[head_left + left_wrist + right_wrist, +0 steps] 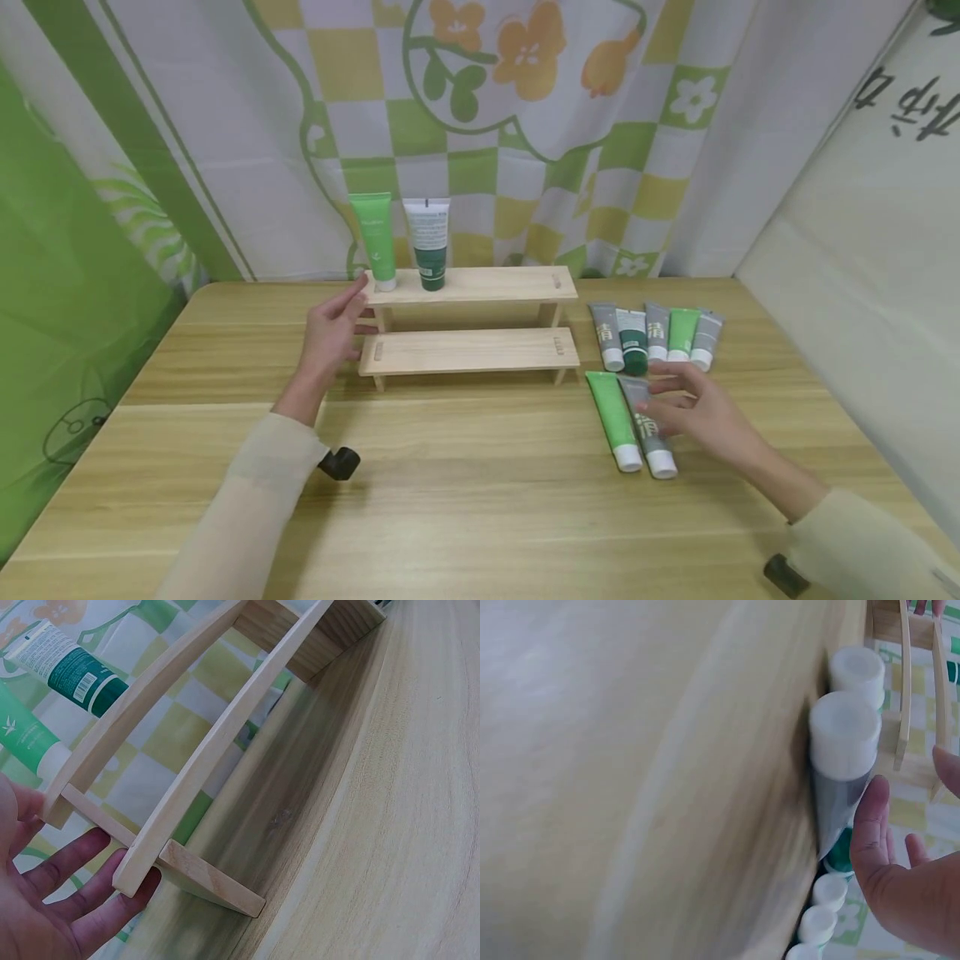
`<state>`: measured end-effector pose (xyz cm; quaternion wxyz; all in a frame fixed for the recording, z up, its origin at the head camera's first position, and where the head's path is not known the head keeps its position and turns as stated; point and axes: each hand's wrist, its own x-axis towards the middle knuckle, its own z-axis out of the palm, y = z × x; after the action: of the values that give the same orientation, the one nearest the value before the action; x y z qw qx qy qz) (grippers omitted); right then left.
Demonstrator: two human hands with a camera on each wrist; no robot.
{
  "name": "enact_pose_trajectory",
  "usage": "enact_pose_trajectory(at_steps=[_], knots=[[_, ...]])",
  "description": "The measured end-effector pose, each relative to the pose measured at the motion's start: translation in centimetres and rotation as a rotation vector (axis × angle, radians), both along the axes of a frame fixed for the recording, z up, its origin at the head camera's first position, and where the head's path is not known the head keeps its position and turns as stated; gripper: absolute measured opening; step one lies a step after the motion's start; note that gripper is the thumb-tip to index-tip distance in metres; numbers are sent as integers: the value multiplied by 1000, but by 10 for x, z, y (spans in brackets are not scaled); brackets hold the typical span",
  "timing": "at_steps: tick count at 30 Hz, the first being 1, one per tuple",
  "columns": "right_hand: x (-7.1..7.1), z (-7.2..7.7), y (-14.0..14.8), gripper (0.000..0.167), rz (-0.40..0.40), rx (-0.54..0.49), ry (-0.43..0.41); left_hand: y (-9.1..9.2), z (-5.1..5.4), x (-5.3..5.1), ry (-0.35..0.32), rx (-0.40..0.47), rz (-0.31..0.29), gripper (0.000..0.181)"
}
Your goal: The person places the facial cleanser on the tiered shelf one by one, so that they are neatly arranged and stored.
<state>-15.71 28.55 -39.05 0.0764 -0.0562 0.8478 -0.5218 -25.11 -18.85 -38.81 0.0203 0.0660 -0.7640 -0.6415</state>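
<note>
A two-step wooden shelf stands at the back of the table. On its upper step are an upright light green tube and an upright white-and-dark-green tube. My left hand touches the shelf's left end, its fingers loosely extended along the side. Beside the shelf on the right, a green tube and a grey tube lie with white caps toward me. My right hand hovers at the grey tube with fingers apart; the right wrist view shows them next to this tube, not closed round it.
Behind that pair lies a row of several tubes: grey, white-and-dark-green and light green among them. A patterned curtain hangs behind the wooden table. A pale panel borders the right side.
</note>
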Motion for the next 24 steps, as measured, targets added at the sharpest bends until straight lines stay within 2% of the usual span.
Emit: enact_pose_trajectory(at_steps=[6, 15, 24], knots=[[7, -8, 16, 72, -49, 59, -77, -1, 0, 1, -8, 7, -3, 42], [14, -14, 26, 80, -56, 14, -221, 0, 0, 0, -1, 4, -5, 42], [15, -13, 25, 83, -49, 7, -261, -1, -1, 0, 8, -9, -17, 43]])
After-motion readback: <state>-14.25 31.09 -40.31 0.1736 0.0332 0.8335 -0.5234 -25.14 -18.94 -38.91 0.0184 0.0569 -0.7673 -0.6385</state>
